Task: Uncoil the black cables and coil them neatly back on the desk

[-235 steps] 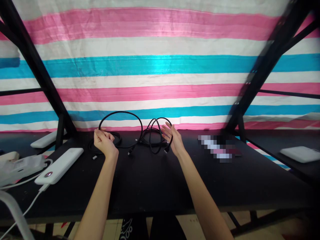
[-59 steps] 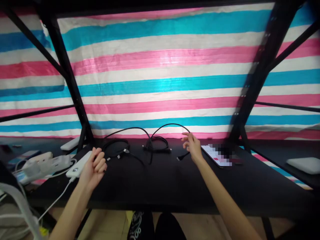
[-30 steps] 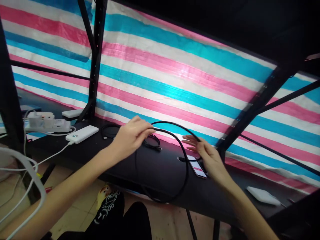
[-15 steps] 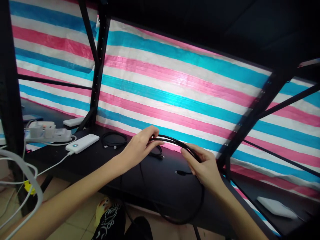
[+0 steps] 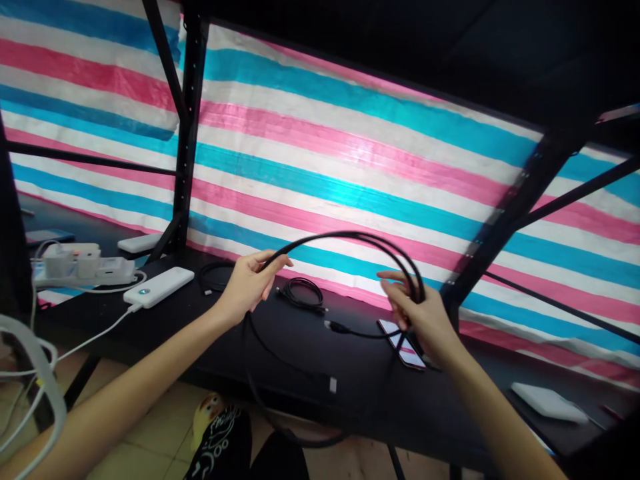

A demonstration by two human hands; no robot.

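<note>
A long black cable arches in the air between my two hands above a black shelf. My left hand pinches one side of the arch. My right hand is closed around the other side, where two loops of the cable meet. A loose end with a plug hangs low over the shelf, and another plug end sticks out toward the middle. A small coiled black cable lies on the shelf behind the arch, and another coil lies further left.
A phone lies on the shelf under my right hand. A white power bank with a white lead lies at the left, beside a white power strip. Another white power bank rests at the right. Black rack posts stand before a striped tarp.
Both hands have lifted the black cable off the shelf and drawn apart, raising it into a wide arch. The phone under my right hand has come back into sight.
</note>
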